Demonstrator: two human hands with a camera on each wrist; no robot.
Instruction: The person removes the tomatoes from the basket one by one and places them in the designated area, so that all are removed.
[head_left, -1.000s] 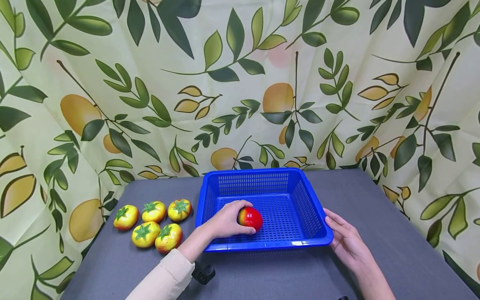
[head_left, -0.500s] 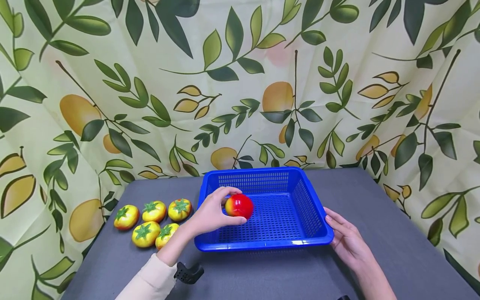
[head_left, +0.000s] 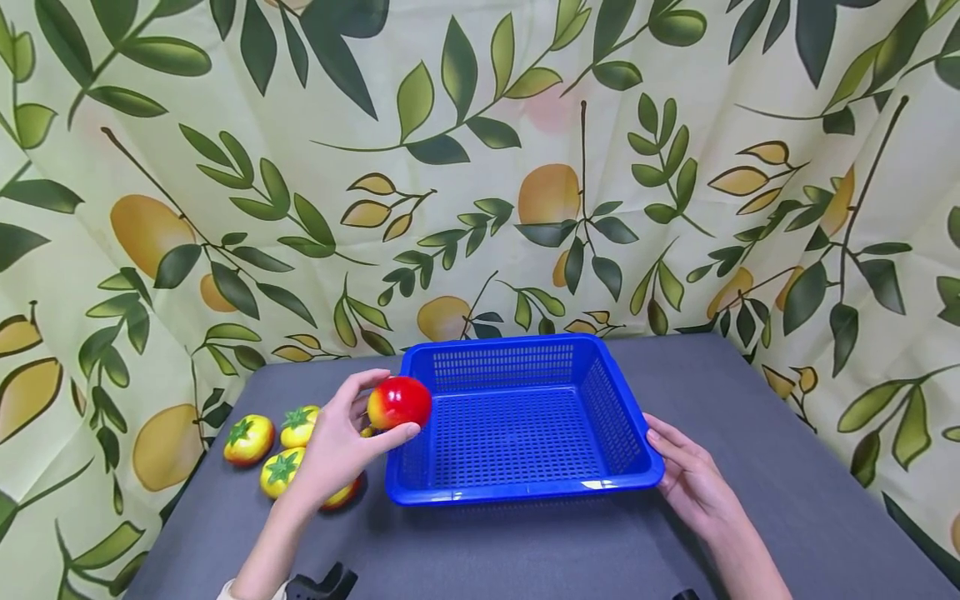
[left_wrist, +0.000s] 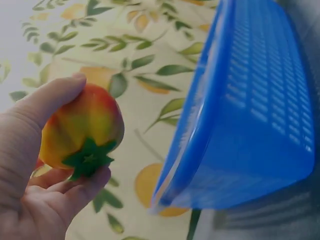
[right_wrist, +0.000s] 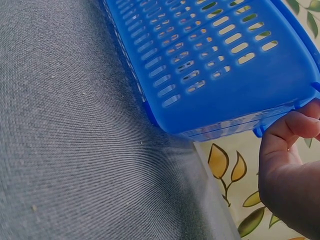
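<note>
In my left hand (head_left: 337,437) is a glossy red and yellow tomato (head_left: 401,402), pinched between thumb and fingers. It is held up over the left rim of a blue plastic basket (head_left: 517,493). The left wrist view shows the green star-shaped leaves on the tomato (left_wrist: 100,122) turned toward the fingers. My right hand (head_left: 693,475) grips the basket's right rim near its front corner. In the right wrist view the thumb and fingers (right_wrist: 287,132) are bent at the edge of the basket (right_wrist: 240,85). No fruit shows inside the basket.
Several similar tomatoes (head_left: 249,440) with green tops lie on the grey table (head_left: 525,550) left of the basket, some partly hidden behind my left hand. A cloth (head_left: 480,250) printed with leaves and fruit hangs behind the table and along its sides.
My left hand has lifted the tomato from inside the basket and carried it left to the basket's left rim. My right hand keeps its place at the right rim.
</note>
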